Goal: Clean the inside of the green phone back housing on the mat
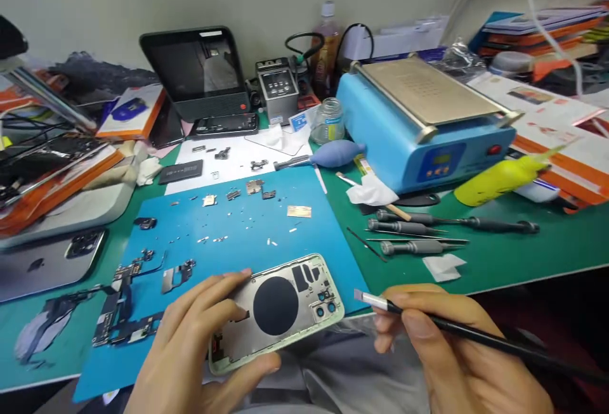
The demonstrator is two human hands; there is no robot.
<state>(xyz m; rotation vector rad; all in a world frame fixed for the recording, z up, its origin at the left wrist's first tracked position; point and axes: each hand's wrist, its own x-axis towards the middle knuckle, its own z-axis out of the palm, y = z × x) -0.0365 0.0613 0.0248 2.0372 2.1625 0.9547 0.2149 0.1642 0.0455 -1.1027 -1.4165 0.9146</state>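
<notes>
Left hand (200, 344): grips the phone housing (278, 309) at its lower left end, thumb under the near edge, fingers (214, 290) spread over the far edge and inner face.
Right hand (457, 350): fingers pressed together in a pen-style pinch on the brush (428, 319), whose dark handle runs off to the lower right.
Brush tip: the flat metal-collared end (364, 297) points left toward the housing, just beside its camera corner, not touching it.
Housing position: held just above the near edge of the blue mat (247, 230), over the person's lap, at the front of the bench (523, 249).
Housing long axis: runs from lower left to upper right, tilted slightly up; the camera-hole end (323, 300) points right, toward the brush. Open inner side faces up, showing the round dark coil pad (276, 305).
Step in hand: by the look of it, cleaning the emptied housing interior with the tip poised before contact.
Next move calls for: a short leftward reach of the tip into the camera corner, light strokes, the left hand keeping the frame steady.
Nearby: loose screws and small plates (238, 195) on the mat, a logic board with flex cables (124, 312) to the left, screwdrivers (428, 224) to the right, a blue heating station (419, 122) behind.
</notes>
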